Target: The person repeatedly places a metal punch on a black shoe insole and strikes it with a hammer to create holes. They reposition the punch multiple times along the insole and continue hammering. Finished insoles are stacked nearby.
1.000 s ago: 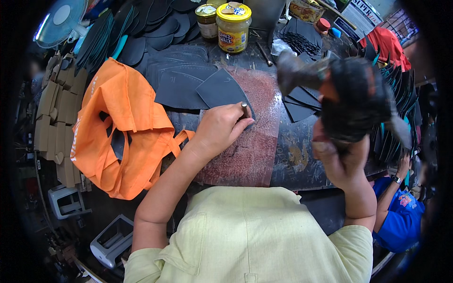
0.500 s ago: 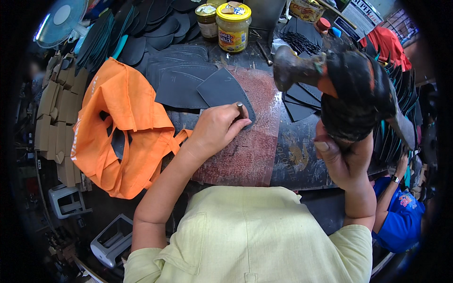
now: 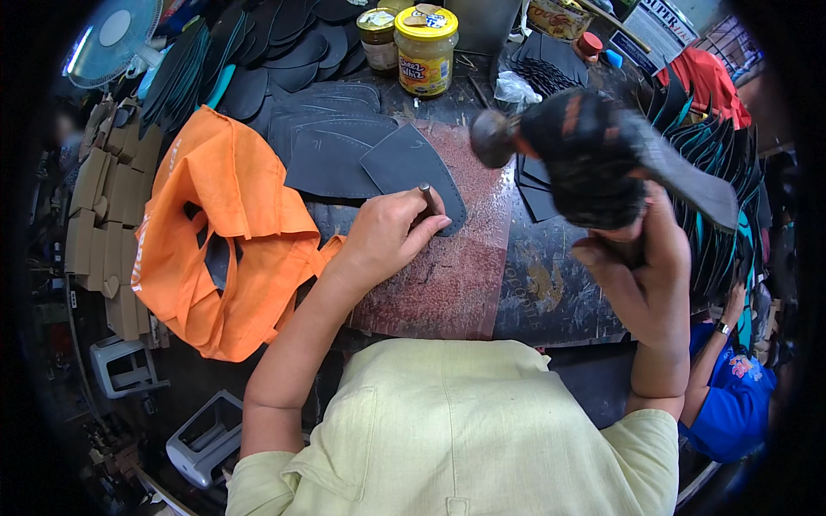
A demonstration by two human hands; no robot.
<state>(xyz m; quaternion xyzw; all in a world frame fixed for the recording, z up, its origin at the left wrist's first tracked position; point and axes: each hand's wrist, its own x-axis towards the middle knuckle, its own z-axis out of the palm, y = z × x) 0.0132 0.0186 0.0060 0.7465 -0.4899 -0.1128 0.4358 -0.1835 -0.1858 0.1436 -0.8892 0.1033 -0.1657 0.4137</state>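
My left hand (image 3: 389,234) is closed around a small metal punch (image 3: 427,199), held nearly upright on a black leather-like piece (image 3: 415,162). A row of small holes follows the curved right edge of that piece. Beneath its edge lies a worn reddish mat (image 3: 439,288). My right hand (image 3: 641,271) grips a hammer (image 3: 585,159), raised to the right of the punch and apart from it. Black wrapping covers the middle of the hammer's head; one end is a round face, the other a flat blade. Its handle is mostly hidden.
Black cut pieces (image 3: 323,159) overlap beyond my left hand. An orange bag (image 3: 228,232) hangs over the table's left side. Two jars (image 3: 425,64) stand at the back. Stacked soles (image 3: 688,112) line the right, near a person in a blue shirt (image 3: 731,404).
The hammer has swung a little left and tilted, its blade end rising. My left hand and the punch have shifted slightly left along the piece's edge.
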